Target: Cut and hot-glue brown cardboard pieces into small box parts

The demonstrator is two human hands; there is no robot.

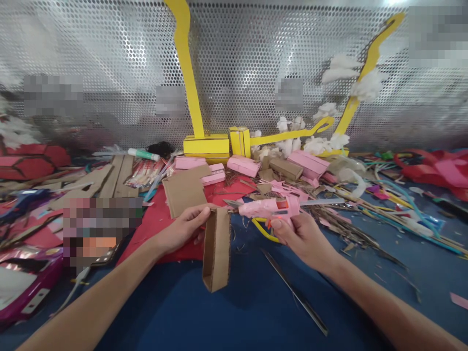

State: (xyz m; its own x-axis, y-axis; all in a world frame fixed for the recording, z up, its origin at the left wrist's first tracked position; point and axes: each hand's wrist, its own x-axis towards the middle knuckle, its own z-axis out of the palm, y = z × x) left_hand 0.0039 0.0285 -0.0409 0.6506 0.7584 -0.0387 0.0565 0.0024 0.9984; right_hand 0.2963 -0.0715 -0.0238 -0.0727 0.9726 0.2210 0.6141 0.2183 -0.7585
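Observation:
My left hand (pixel 186 226) pinches the upper left edge of a narrow cardboard box frame (pixel 220 251), which is held upright with its open side facing left. My right hand (pixel 302 236) is wrapped round the handle of a pink glue gun (pixel 268 208), a finger at its trigger. The gun's nozzle points left and meets the top right corner of the cardboard piece. A clear glue stick (pixel 323 201) sticks out of the gun's back. Behind my left hand a flat cardboard sheet (pixel 185 190) lies on red paper (pixel 157 226).
A metal blade-like tool (pixel 294 292) lies on the blue table (pixel 168 312) below my right hand. Yellow scissor handles (pixel 265 231) sit under the gun. Pink boxes (pixel 243 165), yellow pieces (pixel 205 146), cardboard scraps and white fluff stand behind. A purple case (pixel 34 287) is at left.

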